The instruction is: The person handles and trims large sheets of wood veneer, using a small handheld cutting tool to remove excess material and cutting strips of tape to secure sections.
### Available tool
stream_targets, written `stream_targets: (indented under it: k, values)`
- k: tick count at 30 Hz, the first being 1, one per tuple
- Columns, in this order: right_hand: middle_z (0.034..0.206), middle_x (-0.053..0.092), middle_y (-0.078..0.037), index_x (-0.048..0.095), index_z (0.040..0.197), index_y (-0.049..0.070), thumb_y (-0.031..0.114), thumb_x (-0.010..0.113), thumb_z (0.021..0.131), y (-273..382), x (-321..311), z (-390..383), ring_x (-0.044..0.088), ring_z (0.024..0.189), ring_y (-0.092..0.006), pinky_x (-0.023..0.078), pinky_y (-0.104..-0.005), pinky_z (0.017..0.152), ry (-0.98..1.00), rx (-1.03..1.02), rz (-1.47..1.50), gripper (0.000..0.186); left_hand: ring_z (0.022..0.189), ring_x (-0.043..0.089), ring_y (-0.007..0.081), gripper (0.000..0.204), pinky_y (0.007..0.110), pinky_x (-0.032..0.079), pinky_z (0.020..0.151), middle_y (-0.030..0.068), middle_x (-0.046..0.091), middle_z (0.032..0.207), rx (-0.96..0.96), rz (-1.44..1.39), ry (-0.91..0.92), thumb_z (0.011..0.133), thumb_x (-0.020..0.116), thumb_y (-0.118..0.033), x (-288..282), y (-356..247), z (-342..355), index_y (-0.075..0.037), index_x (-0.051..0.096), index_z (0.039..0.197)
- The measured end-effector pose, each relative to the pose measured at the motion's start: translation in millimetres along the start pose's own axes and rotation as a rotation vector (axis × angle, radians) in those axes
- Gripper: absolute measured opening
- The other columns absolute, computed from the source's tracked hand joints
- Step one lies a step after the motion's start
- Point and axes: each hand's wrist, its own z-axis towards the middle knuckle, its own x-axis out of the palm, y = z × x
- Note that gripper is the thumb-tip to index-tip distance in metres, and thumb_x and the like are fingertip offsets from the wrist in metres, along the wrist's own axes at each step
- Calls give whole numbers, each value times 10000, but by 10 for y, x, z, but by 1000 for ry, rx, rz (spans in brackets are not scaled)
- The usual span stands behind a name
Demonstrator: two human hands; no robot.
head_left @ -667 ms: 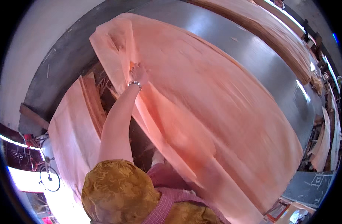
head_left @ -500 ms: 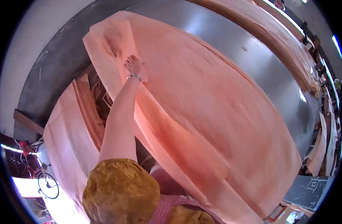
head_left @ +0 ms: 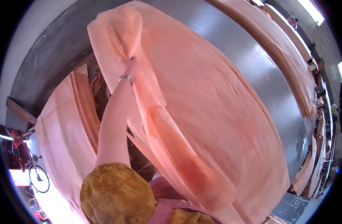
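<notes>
My left hand (head_left: pixel 130 66), with a bracelet at its wrist, reaches out onto a long, thin pink veneer sheet (head_left: pixel 215 112). It is at the sheet's raised, crumpled left strip (head_left: pixel 156 127), near the bunched far end; motion blurs its fingers, so their grip is unclear. The strip is folded and rippled lengthwise, with loose flaps along its lower part. To the left of my forearm lies a second stack of pale veneer (head_left: pixel 62 123) with layered brown edges. My right hand is not in view.
A grey metal surface (head_left: pixel 256 74) runs beyond the sheet, with another veneer stack (head_left: pixel 275 41) at upper right and a person's head (head_left: pixel 292 22) behind it. A wooden bar (head_left: pixel 21 110) and a bicycle (head_left: pixel 38 177) are at left. More sheets (head_left: pixel 311 164) lean at right.
My left hand has shifted slightly left and its fingers have become blurred. The strip along the sheet's left side has risen and buckled into new folds and flaps.
</notes>
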Motion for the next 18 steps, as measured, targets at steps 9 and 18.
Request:
stream_targets:
  k: [9, 18]
  values:
    - [949, 675, -101, 529, 1300, 57, 248, 545, 900, 22, 287, 317, 657, 786, -252, 511, -376, 632, -266, -711, -721, 444, 762, 595, 132, 233, 271, 492, 677, 49, 653, 888, -513, -1155, -131, 862, 712, -196, -364, 1570, -351, 14, 652, 943]
    - [905, 647, -114, 553, 1274, 25, 214, 587, 921, -84, 517, -198, 606, 763, -229, 470, -336, 651, 16, -666, -659, 402, 803, 641, 208, 248, 356, 545, 692, 54, 671, 932, -833, -822, 27, 886, 672, -205, -271, 1881, -584, 18, 657, 995]
